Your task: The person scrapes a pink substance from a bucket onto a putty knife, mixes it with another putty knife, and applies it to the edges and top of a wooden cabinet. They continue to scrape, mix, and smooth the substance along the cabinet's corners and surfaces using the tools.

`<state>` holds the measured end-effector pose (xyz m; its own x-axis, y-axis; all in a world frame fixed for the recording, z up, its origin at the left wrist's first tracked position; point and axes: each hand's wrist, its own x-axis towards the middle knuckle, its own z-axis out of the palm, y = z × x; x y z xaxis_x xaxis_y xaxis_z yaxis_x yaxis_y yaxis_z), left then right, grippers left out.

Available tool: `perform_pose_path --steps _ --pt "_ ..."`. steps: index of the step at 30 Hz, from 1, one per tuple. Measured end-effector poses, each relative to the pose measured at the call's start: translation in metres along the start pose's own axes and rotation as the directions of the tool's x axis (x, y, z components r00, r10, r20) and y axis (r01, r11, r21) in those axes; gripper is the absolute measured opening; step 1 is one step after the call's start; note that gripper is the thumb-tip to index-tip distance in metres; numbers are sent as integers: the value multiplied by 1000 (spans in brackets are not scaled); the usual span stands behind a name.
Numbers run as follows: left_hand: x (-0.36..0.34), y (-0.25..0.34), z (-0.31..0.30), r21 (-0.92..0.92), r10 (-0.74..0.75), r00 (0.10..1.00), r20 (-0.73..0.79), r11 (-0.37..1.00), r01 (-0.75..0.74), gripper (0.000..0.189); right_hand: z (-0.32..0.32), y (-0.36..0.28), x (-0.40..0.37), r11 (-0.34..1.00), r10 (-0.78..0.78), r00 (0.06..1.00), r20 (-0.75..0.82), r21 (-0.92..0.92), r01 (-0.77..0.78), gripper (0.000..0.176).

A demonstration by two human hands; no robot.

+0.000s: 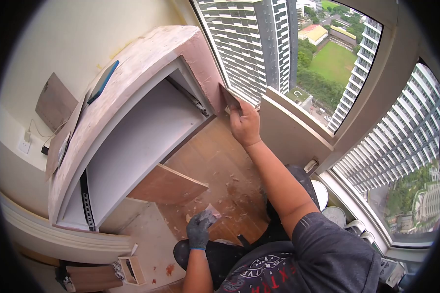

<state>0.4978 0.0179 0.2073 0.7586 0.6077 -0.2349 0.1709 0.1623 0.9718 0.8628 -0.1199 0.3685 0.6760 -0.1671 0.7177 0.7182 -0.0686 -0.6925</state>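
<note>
My bare right hand (244, 124) is closed on a thin, flat, dark scraper-like piece (231, 99). Its edge lies against or very near the pink-coated end face (200, 61) of an open cabinet box; contact is hard to tell. My left hand (198, 230), in a grey glove, is low beside my knee, gripping a small flat piece smeared with pink putty (213, 213). The cabinet box (146, 117) has a pale interior with a drawer rail (86, 200) at its near end and another rail (188, 95) at its far end.
On the cabinet top lie a blue phone-like object (102, 82) and a brown sheet (66, 141). A wooden board (168, 183) stands below. Scraps litter the wooden floor (230, 171). Windows and a pale panel (288, 127) border the right, with several tubs (333, 215) beside me.
</note>
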Motion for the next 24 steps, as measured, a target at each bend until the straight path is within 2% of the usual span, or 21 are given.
perform_pose_path --steps 1,3,6,9,12,13,15,17,21,22,24 --pt "-2 7 4 -6 -8 1000 -5 1000 8 30 2 -3 -8 999 -32 999 23 -41 33 33" --pt "-2 8 4 -5 -7 1000 -9 1000 7 30 11 -16 -23 989 -110 993 -48 -101 104 36" --pt "-1 2 -1 2 7 1000 -12 1000 -7 29 17 -31 -40 987 -112 993 -25 -117 108 41" --pt "-3 4 0 4 -3 1000 -28 1000 3 30 7 -37 -47 992 -112 993 41 -47 114 40" --pt "0 0 -3 23 0 1000 -27 1000 1 31 -2 -17 -43 975 216 972 -93 77 -210 30" --pt "0 0 -3 22 -4 1000 -20 1000 5 31 -5 -3 -39 886 404 910 -90 287 -365 28" --pt "-2 2 0 62 -6 1000 -25 998 7 31 -4 34 -31 524 713 700 27 642 -559 23" --pt "-5 14 9 139 9 999 -50 990 -2 32 11 77 -35 360 771 631 83 761 -540 24" --pt "-2 11 7 153 -15 999 -32 988 19 32 32 101 -31 30 794 544 270 877 -479 37" --pt "0 6 4 159 -19 999 -32 987 24 32 38 104 -30 7 799 526 293 869 -495 39" --pt "1 3 0 165 -29 999 -45 986 36 32 43 102 -31 -62 748 561 353 880 -471 39"
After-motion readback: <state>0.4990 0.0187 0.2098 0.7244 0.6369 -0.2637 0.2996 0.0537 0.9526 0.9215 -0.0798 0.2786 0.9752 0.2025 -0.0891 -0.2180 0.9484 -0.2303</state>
